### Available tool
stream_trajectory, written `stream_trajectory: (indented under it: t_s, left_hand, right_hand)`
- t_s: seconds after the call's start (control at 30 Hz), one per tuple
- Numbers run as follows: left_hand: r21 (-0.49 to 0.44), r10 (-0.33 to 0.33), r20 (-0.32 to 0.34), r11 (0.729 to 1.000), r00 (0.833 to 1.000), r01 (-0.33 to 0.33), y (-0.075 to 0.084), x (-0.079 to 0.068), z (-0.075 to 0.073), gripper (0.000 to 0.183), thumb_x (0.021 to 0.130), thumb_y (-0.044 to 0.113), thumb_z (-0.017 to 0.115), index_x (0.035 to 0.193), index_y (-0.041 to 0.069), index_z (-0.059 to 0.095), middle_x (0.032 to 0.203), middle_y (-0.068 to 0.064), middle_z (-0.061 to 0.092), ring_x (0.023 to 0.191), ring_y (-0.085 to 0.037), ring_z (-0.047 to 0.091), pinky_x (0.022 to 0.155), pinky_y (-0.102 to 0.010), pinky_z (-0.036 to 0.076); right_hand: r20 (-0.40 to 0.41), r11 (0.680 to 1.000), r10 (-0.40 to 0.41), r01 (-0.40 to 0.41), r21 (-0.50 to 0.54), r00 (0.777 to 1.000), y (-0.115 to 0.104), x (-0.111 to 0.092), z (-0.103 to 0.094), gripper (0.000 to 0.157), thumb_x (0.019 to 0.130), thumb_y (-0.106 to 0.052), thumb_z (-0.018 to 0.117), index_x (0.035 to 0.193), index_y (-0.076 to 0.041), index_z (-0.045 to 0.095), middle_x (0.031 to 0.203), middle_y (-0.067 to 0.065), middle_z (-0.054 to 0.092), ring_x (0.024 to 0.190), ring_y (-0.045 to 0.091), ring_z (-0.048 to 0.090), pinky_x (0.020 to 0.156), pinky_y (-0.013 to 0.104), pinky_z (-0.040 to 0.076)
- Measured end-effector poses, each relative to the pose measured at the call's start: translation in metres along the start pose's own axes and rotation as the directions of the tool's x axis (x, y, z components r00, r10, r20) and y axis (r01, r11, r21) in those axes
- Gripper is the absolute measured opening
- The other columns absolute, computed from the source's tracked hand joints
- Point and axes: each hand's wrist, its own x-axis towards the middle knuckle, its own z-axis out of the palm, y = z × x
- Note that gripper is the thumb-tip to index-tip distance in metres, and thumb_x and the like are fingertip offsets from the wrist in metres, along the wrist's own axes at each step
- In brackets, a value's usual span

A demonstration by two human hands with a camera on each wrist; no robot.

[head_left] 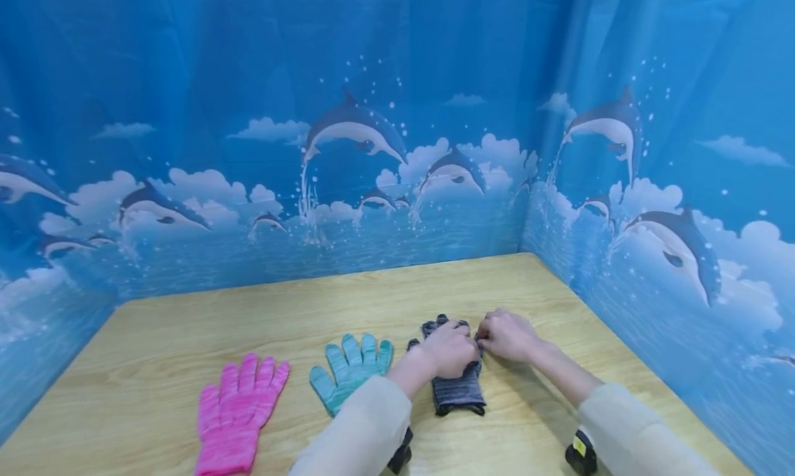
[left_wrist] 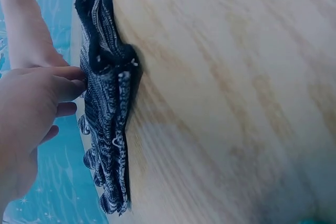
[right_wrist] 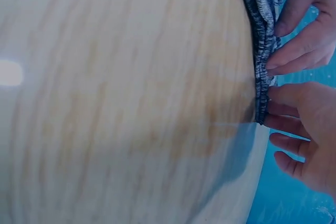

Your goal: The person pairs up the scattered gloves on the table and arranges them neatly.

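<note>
A dark grey knit glove with black trim lies flat on the table, its fingers pointing away. My left hand rests on the middle of it and covers part of the palm; in the right wrist view its fingertips press on the fabric, thumb and fingers apart. At the glove's right side, my right hand pinches the edge of the glove between thumb and fingers. The left wrist view shows the glove from the side, cuff at the top. To the left lie a teal glove and a pink glove.
The wood-patterned table has rounded far corners. Blue curtains printed with dolphins stand along its back and sides. A black wrist strap device sits by the right sleeve. The left forearm partly hides the teal glove.
</note>
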Motion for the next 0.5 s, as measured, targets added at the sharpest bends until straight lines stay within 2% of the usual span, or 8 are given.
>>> stream_trajectory:
  t_s: [0.33, 0.47, 0.5]
  left_hand:
    - [0.0, -0.007, -0.009, 1.0, 1.0, 0.007, 0.0045, -0.0006, 0.0033, 0.022, 0.092, 0.023, 0.055, 0.102, 0.036, 0.069, 0.102, 0.018, 0.063, 0.087, -0.007, 0.048, 0.093, -0.029, 0.036]
    - [-0.006, -0.002, -0.022, 1.0, 1.0, 0.002, 0.0045, -0.001, 0.0037, 0.025, 0.092, 0.021, 0.053, 0.102, 0.036, 0.07, 0.1, 0.017, 0.063, 0.088, -0.007, 0.05, 0.093, -0.03, 0.037]
    - [-0.01, 0.002, -0.034, 1.0, 0.999, -0.003, 0.0038, 0.0003, 0.0076, 0.025, 0.092, 0.02, 0.052, 0.102, 0.036, 0.07, 0.099, 0.017, 0.063, 0.088, -0.008, 0.05, 0.093, -0.031, 0.037]
  right_hand:
    - [0.032, 0.999, -0.006, 0.005, 0.034, 0.999, 0.0015, -0.0002, 0.0015, 0.009, 0.074, -0.019, 0.074, 0.074, -0.014, 0.067, 0.076, -0.004, 0.055, 0.07, 0.017, 0.05, 0.057, 0.032, 0.044]
    - [0.033, 0.999, -0.014, 0.012, 0.043, 0.999, 0.0015, 0.0, 0.0001, 0.006, 0.073, -0.015, 0.073, 0.074, -0.014, 0.067, 0.078, -0.004, 0.057, 0.071, 0.017, 0.049, 0.058, 0.032, 0.044]
    - [0.032, 0.999, -0.017, 0.016, 0.047, 0.999, 0.0014, 0.0, 0.0003, 0.006, 0.073, -0.013, 0.073, 0.074, -0.014, 0.067, 0.078, -0.004, 0.057, 0.071, 0.017, 0.049, 0.059, 0.032, 0.045]
